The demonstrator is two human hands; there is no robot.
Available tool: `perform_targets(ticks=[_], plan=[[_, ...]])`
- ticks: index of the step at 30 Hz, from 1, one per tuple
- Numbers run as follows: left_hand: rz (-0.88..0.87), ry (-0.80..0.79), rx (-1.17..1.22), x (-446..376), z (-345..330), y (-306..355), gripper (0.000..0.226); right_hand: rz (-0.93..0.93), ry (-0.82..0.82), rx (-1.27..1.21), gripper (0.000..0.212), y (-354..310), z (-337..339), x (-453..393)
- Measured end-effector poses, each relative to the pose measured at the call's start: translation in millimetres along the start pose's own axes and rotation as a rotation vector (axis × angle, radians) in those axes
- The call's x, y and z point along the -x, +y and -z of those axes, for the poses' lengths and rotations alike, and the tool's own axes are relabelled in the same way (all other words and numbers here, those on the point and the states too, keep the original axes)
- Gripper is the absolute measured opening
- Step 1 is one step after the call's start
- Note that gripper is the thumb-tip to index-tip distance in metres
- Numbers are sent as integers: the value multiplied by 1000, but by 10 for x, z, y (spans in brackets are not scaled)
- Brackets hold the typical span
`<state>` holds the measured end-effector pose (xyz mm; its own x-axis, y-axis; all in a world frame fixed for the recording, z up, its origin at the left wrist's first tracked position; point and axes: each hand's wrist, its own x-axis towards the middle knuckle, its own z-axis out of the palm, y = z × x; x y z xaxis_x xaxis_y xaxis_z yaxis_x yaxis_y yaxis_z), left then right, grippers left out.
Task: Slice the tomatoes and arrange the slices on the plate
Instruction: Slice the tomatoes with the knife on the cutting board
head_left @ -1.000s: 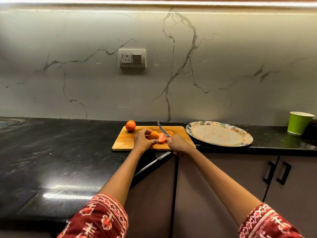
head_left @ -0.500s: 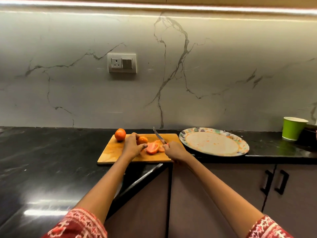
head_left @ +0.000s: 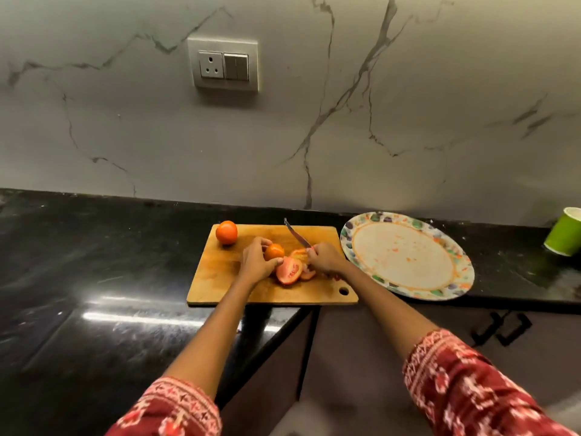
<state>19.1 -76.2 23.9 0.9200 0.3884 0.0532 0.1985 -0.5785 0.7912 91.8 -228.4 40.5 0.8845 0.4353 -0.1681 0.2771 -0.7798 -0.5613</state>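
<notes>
Wood under everything here: the cutting board (head_left: 239,278) lies on the black table (head_left: 94,262), and your two hands meet over its middle. Your left hand (head_left: 256,261) curls around the part-cut tomato (head_left: 274,251), fingers over the top and thumb at the near side, pinning it to the board. Your right hand (head_left: 325,258) is wrapped round the handle of the knife (head_left: 295,234), and the blade slants up and away toward the wall, its tip above the board's far edge. Just in front of the held tomato lies a cut slice (head_left: 289,272), red flesh facing up, with smaller cut pieces (head_left: 309,273) touching it on the right; I can't count them. A whole tomato (head_left: 226,232) sits at the board's far left corner, well apart from your hands. The patterned plate (head_left: 452,287) rests just to the right of the board, carrying only some orange smears, no slices on it yet. At the far right edge of the table stands a green cup (head_left: 564,237). A socket and switch panel (head_left: 224,65) sits on the marble wall above.
</notes>
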Motion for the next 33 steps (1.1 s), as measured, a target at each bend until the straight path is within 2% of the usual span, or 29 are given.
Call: perform_targets(ticks=[3, 12, 21, 27, 33], plan=[[71, -70, -44, 60, 27, 75, 56, -67, -27, -18, 44, -34, 96, 100], [105, -240, -45, 129, 169, 270, 45, -246, -93, -38, 40, -283, 161, 345], [83, -299, 19, 144, 252, 125, 55, -195, -132, 11, 39, -451, 87, 367], [73, -192, 90, 55, 234, 114, 50, -158, -145, -26, 36, -476, 38, 254], [113, -225, -8, -74, 194, 165, 51, -133, -147, -81, 38, -344, 93, 222]])
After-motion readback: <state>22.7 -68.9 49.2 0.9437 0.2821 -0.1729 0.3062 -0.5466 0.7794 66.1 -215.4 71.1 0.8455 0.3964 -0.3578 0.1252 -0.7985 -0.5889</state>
